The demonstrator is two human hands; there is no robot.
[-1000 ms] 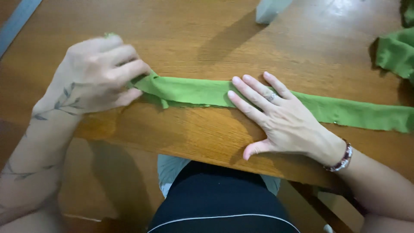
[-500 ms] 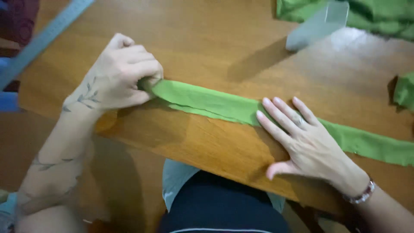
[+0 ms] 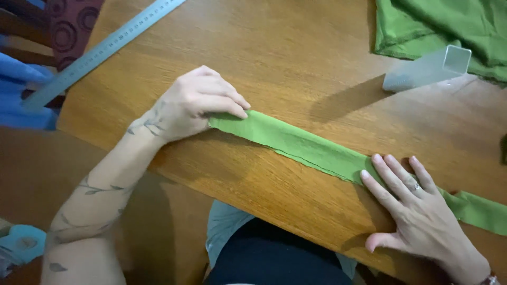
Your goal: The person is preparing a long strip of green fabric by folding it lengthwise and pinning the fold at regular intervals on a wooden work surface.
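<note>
Compared with a second ago, the left hand [image 3: 198, 103] has let the bunched end go flat: its fingers, then curled over a fold, now lie pressed together with the tips pinning the end of the green fabric strip [image 3: 301, 145] just left of the frame's centre. The right hand [image 3: 417, 208] has shifted toward the lower right; it is spread, palm down, fingers fanned over the strip. The view has also swung, so a metal ruler [image 3: 100, 50] now shows at the upper left. Judging by this, the strip is being smoothed and held taut between the two hands rather than gathered.

The strip is a long, narrow band of soft, matte knit cloth, doubled over, with a slightly frayed lower edge; it runs diagonally across the counter [image 3: 253, 58] from centre to the right edge. The counter is glossy, warm-brown wood with visible grain. A larger piece of green cloth [image 3: 438, 21] lies rumpled at the upper right, with a clear, square-ended plastic tube [image 3: 428, 68] resting at its edge
</note>
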